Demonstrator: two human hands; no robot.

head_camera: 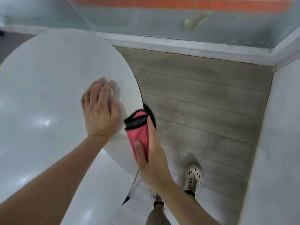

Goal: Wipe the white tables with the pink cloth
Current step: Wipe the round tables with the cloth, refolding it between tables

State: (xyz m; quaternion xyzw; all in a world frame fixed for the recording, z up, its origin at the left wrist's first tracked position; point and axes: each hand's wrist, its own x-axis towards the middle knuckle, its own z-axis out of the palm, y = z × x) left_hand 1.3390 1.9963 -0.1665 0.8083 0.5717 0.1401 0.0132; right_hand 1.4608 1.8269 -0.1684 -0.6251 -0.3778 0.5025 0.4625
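A round white table fills the left half of the view. My left hand lies flat on it near its right edge, fingers straight. My right hand holds the pink cloth, which has a black trim, at the table's right rim, with the thumb lying across the fabric. The cloth is folded and hangs partly over the edge. A second white table shows along the right side.
Grey plank floor lies between the two tables, and my feet in white shoes stand there. A frosted glass partition with a white base runs along the back.
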